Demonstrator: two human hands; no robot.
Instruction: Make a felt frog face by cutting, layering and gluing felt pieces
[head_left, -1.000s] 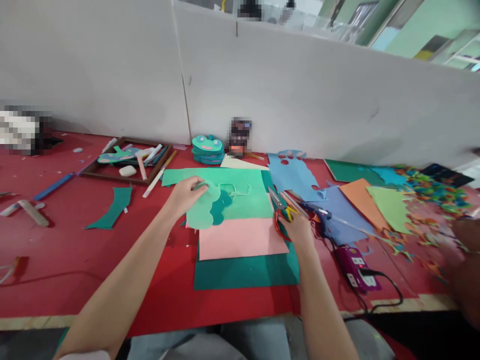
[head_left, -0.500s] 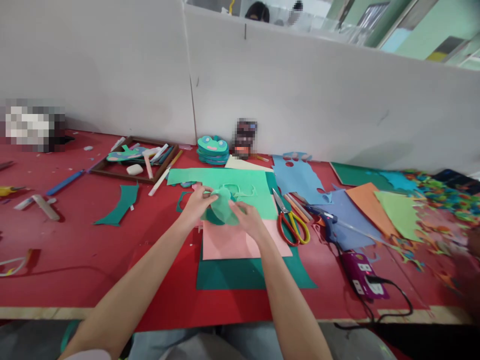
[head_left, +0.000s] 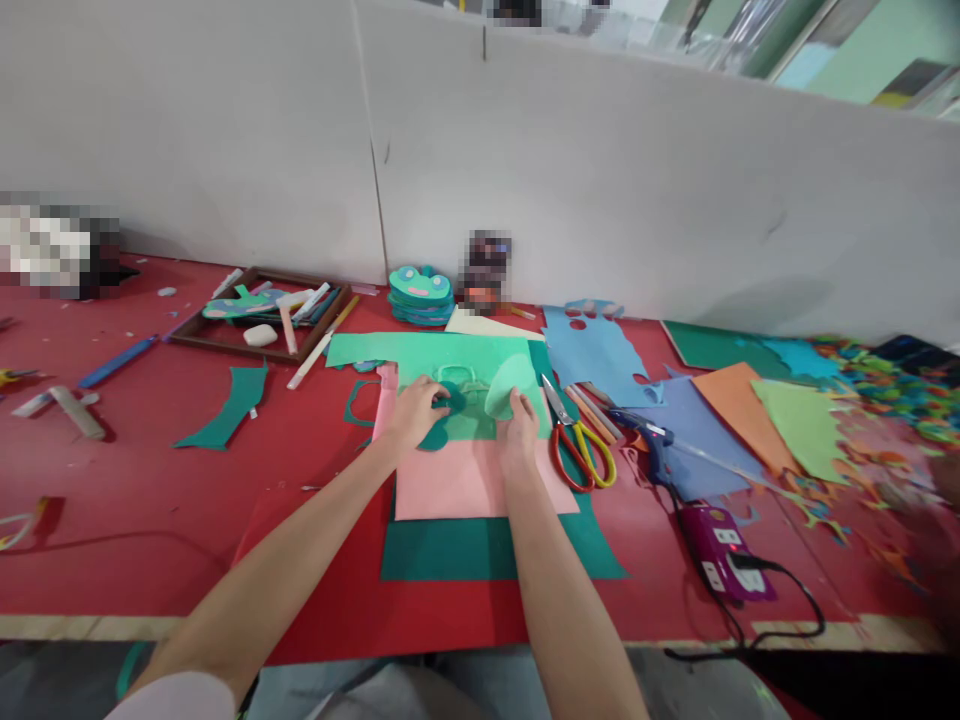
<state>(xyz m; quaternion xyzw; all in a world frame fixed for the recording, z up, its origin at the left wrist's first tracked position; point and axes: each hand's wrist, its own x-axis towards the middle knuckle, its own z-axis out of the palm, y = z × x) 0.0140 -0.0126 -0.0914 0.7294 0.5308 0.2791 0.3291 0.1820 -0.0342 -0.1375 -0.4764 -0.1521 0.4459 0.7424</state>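
My right hand (head_left: 519, 420) pinches a light green foam cutout (head_left: 510, 384) with a rounded edge, tilted above the sheets. Between the fingers of my left hand (head_left: 420, 408) is a dark green foam cutout (head_left: 435, 434), partly hidden by the hand. Both hands are over a light green foam sheet (head_left: 360, 348) that has shapes cut out of it. Beneath it lie a pink foam sheet (head_left: 450, 490) and a dark green sheet (head_left: 450, 552). Just right of my right hand rest scissors (head_left: 576, 440) with one red and one yellow handle.
Stacked frog-face cutouts (head_left: 421, 296) stand by the wall beside a blurred phone (head_left: 486, 272). A brown frame (head_left: 225, 345) holding pens is at left. On the right are a glue gun (head_left: 657, 445), a purple power strip (head_left: 724, 550) with a cable, coloured sheets and foam scraps (head_left: 885, 390).
The light green and dark green cutouts, held together before, are now apart. My right hand has moved right with the light green one; the left keeps the dark green one.
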